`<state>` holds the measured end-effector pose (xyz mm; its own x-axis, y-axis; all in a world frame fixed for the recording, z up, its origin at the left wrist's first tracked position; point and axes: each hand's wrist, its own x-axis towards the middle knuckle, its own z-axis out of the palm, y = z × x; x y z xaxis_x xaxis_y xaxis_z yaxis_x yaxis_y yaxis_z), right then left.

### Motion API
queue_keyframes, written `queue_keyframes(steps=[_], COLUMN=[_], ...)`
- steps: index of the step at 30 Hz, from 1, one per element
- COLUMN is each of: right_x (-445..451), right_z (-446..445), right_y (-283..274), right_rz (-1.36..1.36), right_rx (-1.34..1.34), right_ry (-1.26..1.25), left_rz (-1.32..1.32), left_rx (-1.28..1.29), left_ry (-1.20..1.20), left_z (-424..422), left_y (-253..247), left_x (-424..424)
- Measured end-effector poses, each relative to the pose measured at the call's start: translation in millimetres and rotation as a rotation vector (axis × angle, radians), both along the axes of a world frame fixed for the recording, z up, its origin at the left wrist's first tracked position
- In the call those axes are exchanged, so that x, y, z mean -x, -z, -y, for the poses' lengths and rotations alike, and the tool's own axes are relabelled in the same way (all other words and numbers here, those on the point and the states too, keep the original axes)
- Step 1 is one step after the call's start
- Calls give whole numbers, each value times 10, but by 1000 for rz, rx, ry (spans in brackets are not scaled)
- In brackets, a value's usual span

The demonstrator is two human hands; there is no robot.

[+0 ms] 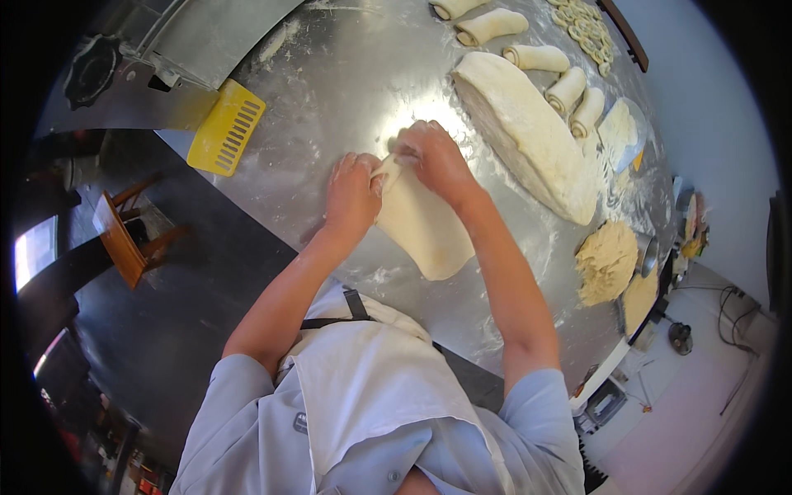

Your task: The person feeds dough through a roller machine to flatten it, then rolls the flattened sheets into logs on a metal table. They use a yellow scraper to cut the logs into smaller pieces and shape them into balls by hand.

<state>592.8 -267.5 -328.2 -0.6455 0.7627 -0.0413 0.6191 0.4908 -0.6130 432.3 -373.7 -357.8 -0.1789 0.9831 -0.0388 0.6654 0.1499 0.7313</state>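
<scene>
A flat sheet of dough [427, 223] lies on the floured metal table, its rounded end towards me. At its far end the edge is folded or curled over. My left hand [354, 192] grips the left side of that far edge. My right hand [433, 158] pinches the same edge on the right, fingertips partly hidden. Right of my hands rests a long thick slab of dough [526, 136]. Beyond it are several rolled dough pieces [492, 26], their spiral ends showing.
A yellow slotted plastic piece [228, 129] leans by a metal machine [216, 37] at the upper left. To the right are a rough dough mound [607, 263], a metal cup [646, 255], a floury scraper [620, 133] and small dough rings [581, 31]. A wooden chair [120, 241] stands beyond the table's left edge.
</scene>
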Motion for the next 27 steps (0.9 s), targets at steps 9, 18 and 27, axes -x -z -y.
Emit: queue_keyframes(steps=[9,18,27], right_x=[-515,-2039,-2298], right_z=[567,1320,1494], right_y=[254,622,538], right_rz=[-398,-217,-256], right_rx=[-34,-336,-349], right_ry=[475,950,882], left_rz=[-132,-564,-447], left_rx=[-24,-58,39], left_ry=[111,-145,176], left_z=[192,-382,979], left_y=[-42,230,-285], left_x=[30,-505,-2046])
